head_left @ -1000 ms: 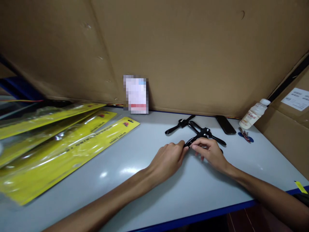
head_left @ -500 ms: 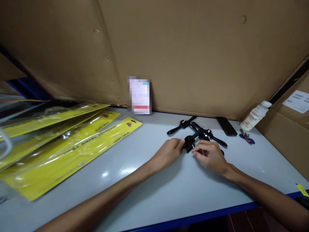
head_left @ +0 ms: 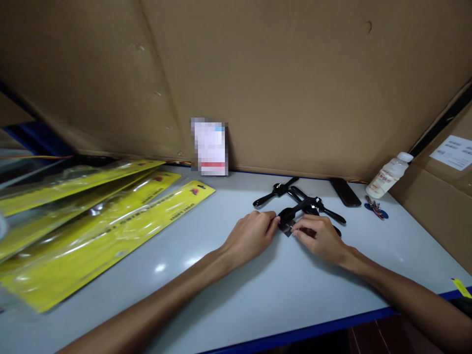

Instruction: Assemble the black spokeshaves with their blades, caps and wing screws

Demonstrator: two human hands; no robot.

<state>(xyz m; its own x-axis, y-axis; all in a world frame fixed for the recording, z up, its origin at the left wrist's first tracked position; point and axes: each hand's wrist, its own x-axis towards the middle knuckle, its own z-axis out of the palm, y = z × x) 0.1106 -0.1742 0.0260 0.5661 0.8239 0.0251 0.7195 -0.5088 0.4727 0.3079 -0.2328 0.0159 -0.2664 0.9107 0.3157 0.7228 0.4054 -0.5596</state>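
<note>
My left hand [head_left: 252,232] is closed on one handle of a black spokeshave [head_left: 287,215], held just above the table. A flat, dark blade [head_left: 286,230] shows at its near side. My right hand [head_left: 320,238] is closed in a pinch beside that blade, with the fingertips on a small silvery piece that looks like a screw, mostly hidden by the fingers. Right behind the hands lies a second black spokeshave [head_left: 330,212], partly covered by the held one. A third spokeshave [head_left: 277,190] rests farther back and to the left.
Yellow blister packs [head_left: 121,233] overlap across the left of the table. A propped screen [head_left: 212,147] leans on the cardboard wall [head_left: 280,88]. At the back right are a black phone [head_left: 345,191], a keyring [head_left: 376,208] and a white bottle [head_left: 390,176].
The blade under the held spokeshave now shows more of its flat face. My right fingertips have moved slightly left, closer to it. The whole view has shifted a little.
</note>
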